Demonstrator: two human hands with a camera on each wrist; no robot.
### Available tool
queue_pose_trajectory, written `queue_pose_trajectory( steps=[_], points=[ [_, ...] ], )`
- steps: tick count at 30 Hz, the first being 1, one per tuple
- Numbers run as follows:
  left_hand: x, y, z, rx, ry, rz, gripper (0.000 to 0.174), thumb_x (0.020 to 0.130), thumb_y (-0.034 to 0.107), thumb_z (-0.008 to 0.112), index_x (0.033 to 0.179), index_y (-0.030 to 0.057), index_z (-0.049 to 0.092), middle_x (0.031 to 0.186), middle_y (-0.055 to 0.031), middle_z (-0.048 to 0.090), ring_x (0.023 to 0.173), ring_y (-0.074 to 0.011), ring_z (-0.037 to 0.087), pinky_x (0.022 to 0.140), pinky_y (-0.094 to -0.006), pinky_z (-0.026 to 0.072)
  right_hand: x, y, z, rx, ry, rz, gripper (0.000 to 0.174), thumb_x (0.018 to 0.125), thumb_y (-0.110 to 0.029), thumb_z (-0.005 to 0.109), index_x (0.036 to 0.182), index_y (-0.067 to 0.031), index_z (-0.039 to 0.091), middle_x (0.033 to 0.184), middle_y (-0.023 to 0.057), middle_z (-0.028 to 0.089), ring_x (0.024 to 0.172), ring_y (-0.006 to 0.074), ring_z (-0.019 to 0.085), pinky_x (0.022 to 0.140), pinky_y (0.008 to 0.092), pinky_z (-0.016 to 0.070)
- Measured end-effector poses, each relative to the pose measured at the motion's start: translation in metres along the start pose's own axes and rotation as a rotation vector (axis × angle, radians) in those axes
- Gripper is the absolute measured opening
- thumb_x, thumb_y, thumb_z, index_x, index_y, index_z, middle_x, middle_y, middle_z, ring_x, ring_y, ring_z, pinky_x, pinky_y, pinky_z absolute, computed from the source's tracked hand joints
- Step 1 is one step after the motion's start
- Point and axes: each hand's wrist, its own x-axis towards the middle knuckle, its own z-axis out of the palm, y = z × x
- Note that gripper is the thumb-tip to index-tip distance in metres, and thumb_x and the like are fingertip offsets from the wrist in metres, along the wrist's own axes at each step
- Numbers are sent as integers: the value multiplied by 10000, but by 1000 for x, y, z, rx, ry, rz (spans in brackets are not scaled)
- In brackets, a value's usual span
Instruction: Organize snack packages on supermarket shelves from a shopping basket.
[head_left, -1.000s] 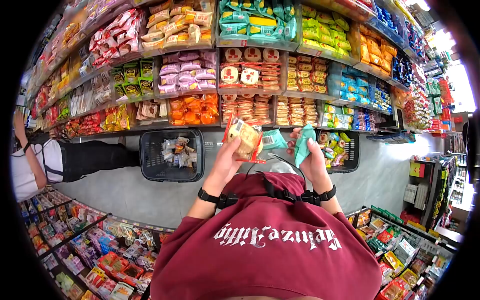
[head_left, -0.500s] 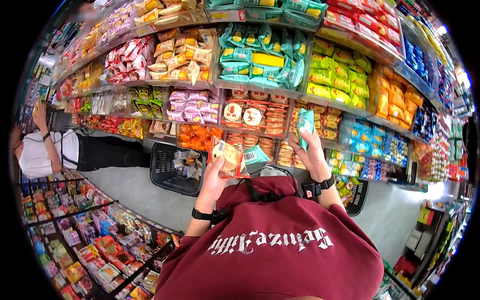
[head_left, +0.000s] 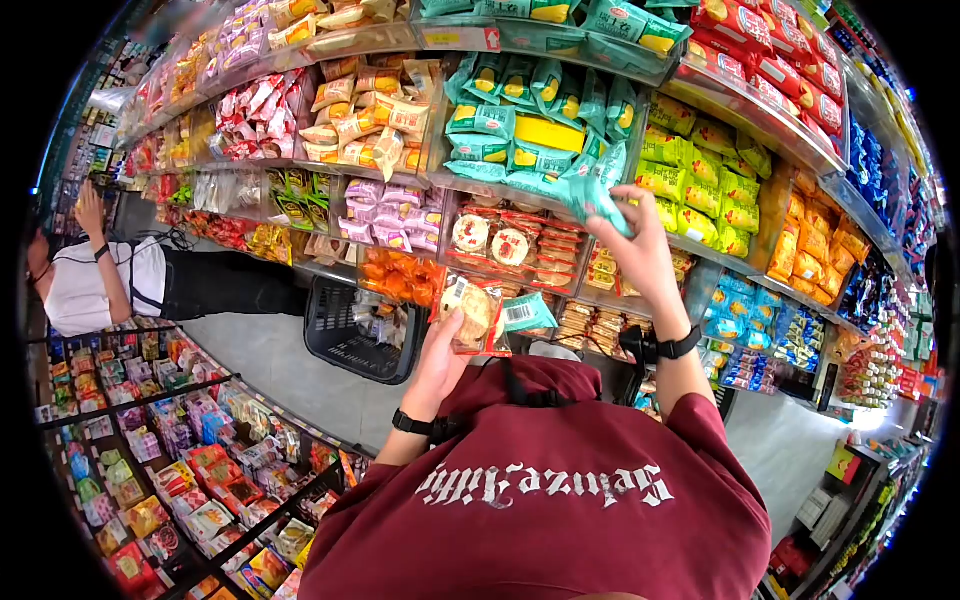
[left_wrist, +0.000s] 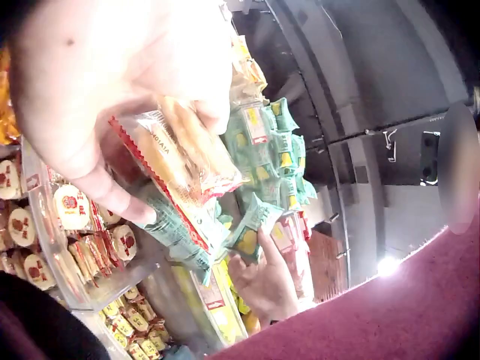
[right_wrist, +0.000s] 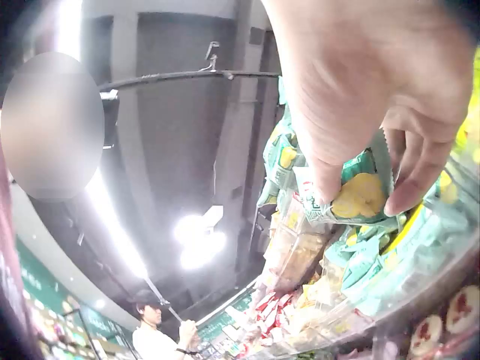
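Note:
My left hand [head_left: 438,358] grips a clear, red-edged packet of round pastries [head_left: 474,312], low in front of the shelves. A teal snack packet [head_left: 528,312] sticks out beside it, and in the left wrist view my fingers curl over this teal packet [left_wrist: 176,232] too. Up and to the right, my right hand [head_left: 640,245] pinches another teal packet [head_left: 590,195] between thumb and fingers. It is at the front lip of the bin of matching teal packets [head_left: 480,120]. A yellow pear-like fruit is printed on the held packet [right_wrist: 358,191] in the right wrist view.
Around the teal bin are bins of green packets [head_left: 695,180], tan packets [head_left: 365,110], purple packets [head_left: 390,215] and round crackers [head_left: 490,235]. A dark basket [head_left: 345,335] with packets stands on the floor at left. Beyond it is another person [head_left: 110,285]. Low racks line the aisle behind.
My right hand has risen with the teal packet from in front of me to the teal bin. The left hand keeps its packets, staying low. The view has tilted up towards the shelves.

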Motion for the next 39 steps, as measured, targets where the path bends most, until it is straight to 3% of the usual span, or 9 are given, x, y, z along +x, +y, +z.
queue_pose_trajectory(
  steps=[5,10,13,23,27,29,32,35,39],
  points=[
    [28,-5,-17,-61,-68,-83,495,1101,314,517,1506,40,448,1450,-130,590,1311,-259,604,1099,-467,509,55,-34,16,-434,97,-56,536,909,-331,819,1281,-1,617,1105,167,742,949,222,726,831,331,556],
    [41,25,-33,-3,-142,-90,486,1095,304,533,1486,22,469,1445,-126,590,1330,-251,586,1118,-465,491,113,-14,45,-707,343,-316,523,879,-314,807,1280,-36,618,1303,246,632,1157,460,631,964,491,542],
    [47,41,-48,-48,-121,-41,458,1083,279,580,1446,9,510,1409,-97,620,1269,-198,623,1082,-394,503,117,4,58,-771,398,-450,496,868,-231,796,1288,-47,608,1363,229,582,1236,466,580,1006,491,518],
    [93,63,-101,-107,-136,-27,440,1092,274,538,1439,6,511,1416,-130,612,1302,-247,602,1125,-455,480,104,15,77,-970,227,-427,444,863,-172,770,1274,-46,658,1347,214,640,1279,426,573,1068,471,476],
    [109,66,-98,-94,-141,-47,440,1091,274,540,1435,1,514,1405,-137,620,1282,-243,618,1107,-443,497,64,-22,92,-688,70,-332,471,896,-162,761,1340,-62,641,1295,189,664,1229,360,628,1076,439,492],
    [111,73,-86,-119,-168,-88,450,1071,243,604,1426,-20,519,1365,-123,647,1254,-216,637,1076,-401,519,36,-29,101,-332,-174,-83,506,904,-185,786,1370,-71,629,1264,146,680,1149,285,676,990,408,546],
    [113,74,-66,-39,-231,-83,458,1065,249,618,1424,-19,522,1368,-119,643,1250,-214,639,1068,-405,524,7,-17,105,-414,-298,-90,537,912,-137,779,1416,-77,604,1296,115,684,1034,219,703,912,347,565],
    [111,83,-40,63,-323,-117,465,1056,258,637,1417,-16,531,1354,-113,650,1235,-211,644,1059,-406,528,-4,-4,102,-492,-290,-8,463,905,-177,787,1333,-66,650,1255,132,690,1059,263,697,868,361,583],
    [126,81,-21,1,-312,-24,444,1049,242,646,1402,-7,548,1321,-101,665,1202,-197,650,1036,-386,524,-6,22,87,-183,21,72,352,961,-123,740,1292,-43,650,935,69,730,784,116,699,681,261,554]
  ],
)
